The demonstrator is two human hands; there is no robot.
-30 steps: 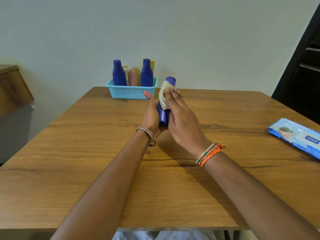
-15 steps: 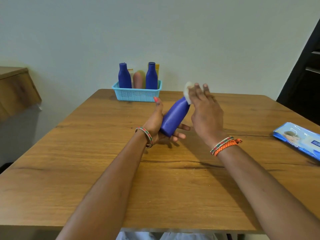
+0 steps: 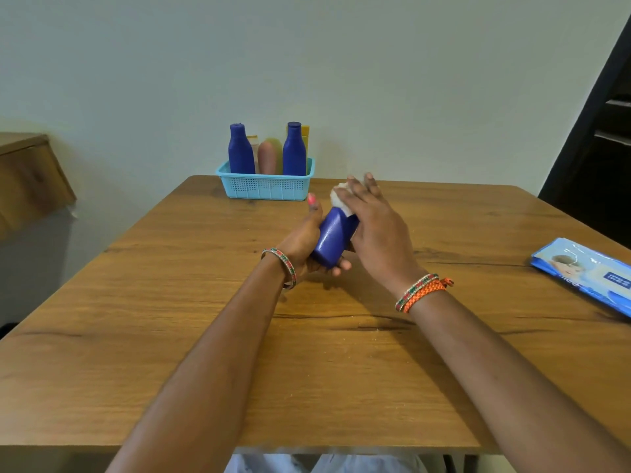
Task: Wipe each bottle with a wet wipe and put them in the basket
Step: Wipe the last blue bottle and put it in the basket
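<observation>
A blue bottle [image 3: 333, 238] is held above the middle of the wooden table [image 3: 170, 336], tilted, its long axis running from the base at about seven o'clock, low and near the person, up to the top at about one o'clock, toward the far edge. The lower body is gripped by the left hand [image 3: 304, 238], thumb up along the left side and fingertips curled under the base. The top end is covered by a white wipe [image 3: 341, 199], which is pressed against it by the right hand [image 3: 374, 227]; its fingers are seen extended over the wipe, and whether the thumb is curled round the bottle cannot be told. The cap is hidden by the wipe. A slip is judged the main risk: only the bottom portion is held, the plastic may be made slick by the wet wipe, and a firm downward stroke could lever the bottle out of the left hand onto the table. The wipe itself could be dropped if pressure is eased. The basket [image 3: 266, 191] stands at twelve o'clock, well apart, already holding two blue bottles [image 3: 241, 150] and others, so the upright ones could be knocked over on placement. A pack of wipes [image 3: 587, 274] lies at three o'clock.
</observation>
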